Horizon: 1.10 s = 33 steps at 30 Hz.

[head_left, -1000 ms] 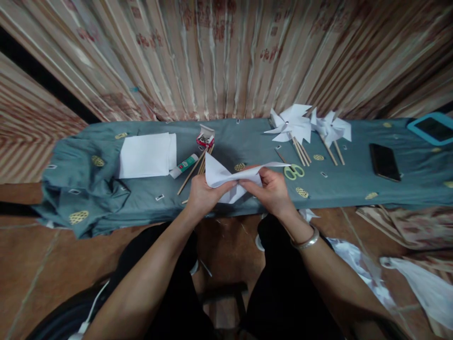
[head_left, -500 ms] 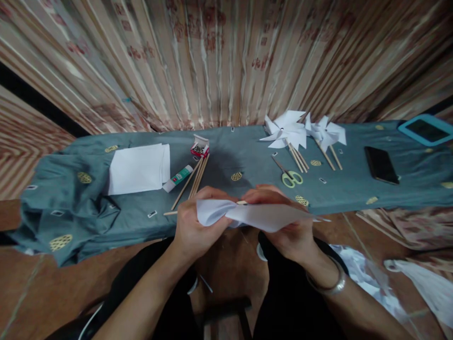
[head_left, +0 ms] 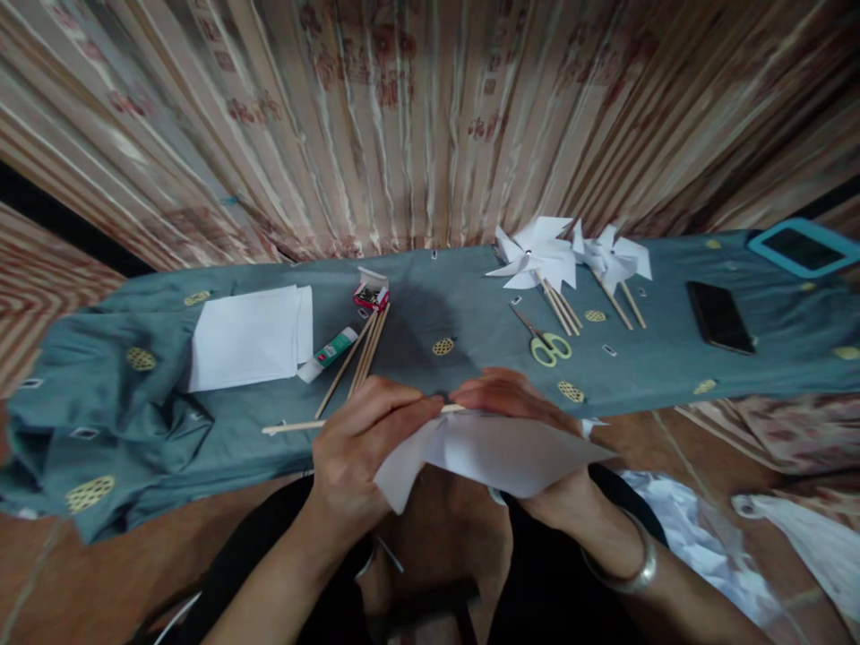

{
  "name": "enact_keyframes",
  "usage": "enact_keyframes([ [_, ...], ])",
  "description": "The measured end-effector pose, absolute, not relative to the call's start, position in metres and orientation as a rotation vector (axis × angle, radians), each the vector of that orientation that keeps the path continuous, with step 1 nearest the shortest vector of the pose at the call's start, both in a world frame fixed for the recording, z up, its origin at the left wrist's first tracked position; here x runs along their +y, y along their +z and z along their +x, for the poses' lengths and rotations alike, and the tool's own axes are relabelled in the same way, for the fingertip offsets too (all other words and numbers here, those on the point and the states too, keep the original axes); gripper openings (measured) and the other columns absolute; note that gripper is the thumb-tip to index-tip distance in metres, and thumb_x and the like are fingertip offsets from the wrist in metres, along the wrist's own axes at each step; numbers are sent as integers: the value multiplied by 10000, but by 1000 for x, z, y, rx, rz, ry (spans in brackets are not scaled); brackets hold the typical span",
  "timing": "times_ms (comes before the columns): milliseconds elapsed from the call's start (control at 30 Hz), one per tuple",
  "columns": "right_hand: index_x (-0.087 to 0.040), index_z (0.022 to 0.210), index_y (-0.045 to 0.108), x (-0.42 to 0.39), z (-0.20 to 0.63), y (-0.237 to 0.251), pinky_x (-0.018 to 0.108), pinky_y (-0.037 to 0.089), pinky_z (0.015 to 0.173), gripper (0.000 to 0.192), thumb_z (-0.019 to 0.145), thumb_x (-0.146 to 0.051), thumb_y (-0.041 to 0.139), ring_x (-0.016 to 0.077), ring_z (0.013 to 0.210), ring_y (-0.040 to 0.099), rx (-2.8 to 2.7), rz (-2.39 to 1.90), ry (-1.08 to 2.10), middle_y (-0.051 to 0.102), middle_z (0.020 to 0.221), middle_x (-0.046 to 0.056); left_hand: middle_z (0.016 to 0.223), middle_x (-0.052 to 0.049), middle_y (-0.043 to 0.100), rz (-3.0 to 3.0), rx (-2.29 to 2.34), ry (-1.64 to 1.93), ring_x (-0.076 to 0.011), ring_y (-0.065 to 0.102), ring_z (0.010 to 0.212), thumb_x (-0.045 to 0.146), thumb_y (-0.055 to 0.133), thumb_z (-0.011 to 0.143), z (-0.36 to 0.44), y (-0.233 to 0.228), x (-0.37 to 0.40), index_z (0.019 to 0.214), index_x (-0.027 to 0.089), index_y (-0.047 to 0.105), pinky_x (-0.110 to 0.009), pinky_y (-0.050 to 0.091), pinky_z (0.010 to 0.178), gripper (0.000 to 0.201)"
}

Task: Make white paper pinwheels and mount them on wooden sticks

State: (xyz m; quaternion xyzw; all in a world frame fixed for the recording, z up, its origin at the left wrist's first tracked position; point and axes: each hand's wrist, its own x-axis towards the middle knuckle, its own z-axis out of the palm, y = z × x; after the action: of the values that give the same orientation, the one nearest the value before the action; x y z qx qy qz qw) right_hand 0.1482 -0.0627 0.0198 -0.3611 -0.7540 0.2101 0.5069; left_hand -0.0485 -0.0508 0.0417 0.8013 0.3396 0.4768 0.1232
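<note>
The left hand [head_left: 359, 452] and right hand [head_left: 530, 430] are gripping a folded white paper [head_left: 494, 452] and a thin wooden stick [head_left: 296, 426] just over the counter [head_left: 100, 421] edge. Scissors [head_left: 546, 343], a glue stick [head_left: 327, 353] and finished pinwheels [head_left: 537, 255] are lying beyond.

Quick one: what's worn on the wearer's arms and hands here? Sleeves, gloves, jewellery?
Both forearms are bare, no sleeves in view, and no gloves on the left hand or right hand. The right wrist carries a plain silver-coloured metal bangle. No rings or watch can be made out.
</note>
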Motion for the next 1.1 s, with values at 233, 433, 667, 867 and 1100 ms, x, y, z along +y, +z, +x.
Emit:
enact_keyframes([
  [233,-248,1178,600,-61,148,19,439,489,1004,301,878,-266,617,214,978,688,-1863,-840,469,733,1015,17,879,-54,704,2345,977,1376,-154,648,770,156,660,867,-51,40,-51,999,156,703,-274,529,668,139],
  [433,-248,1132,619,-65,147,24,418,485,984,244,892,-284,597,211,991,664,-1836,-880,580,726,1019,28,892,-48,708,2347,1011,1317,-155,649,772,157,641,881,-52,43,-55,1025,179,698,-276,532,653,156],
  [667,-252,1089,602,-68,149,29,414,463,1029,190,904,-265,559,197,946,678,-1861,-933,632,725,952,13,891,-55,711,2317,990,1270,-165,649,784,136,616,886,-51,47,-60,1045,184,691,-284,538,655,182],
  [867,-260,1053,626,-70,152,27,402,445,1041,177,891,-328,599,186,947,667,-1805,-939,734,725,945,-16,897,-51,712,2316,985,1278,-167,647,789,147,620,888,-50,44,-61,1050,185,688,-283,536,655,181],
  [1100,-244,1023,658,-72,150,28,400,487,981,179,888,-353,615,189,887,674,-1743,-961,769,728,904,-5,896,-65,701,2306,959,1310,-174,639,801,130,621,880,-48,44,-62,1026,154,680,-289,532,649,160],
])
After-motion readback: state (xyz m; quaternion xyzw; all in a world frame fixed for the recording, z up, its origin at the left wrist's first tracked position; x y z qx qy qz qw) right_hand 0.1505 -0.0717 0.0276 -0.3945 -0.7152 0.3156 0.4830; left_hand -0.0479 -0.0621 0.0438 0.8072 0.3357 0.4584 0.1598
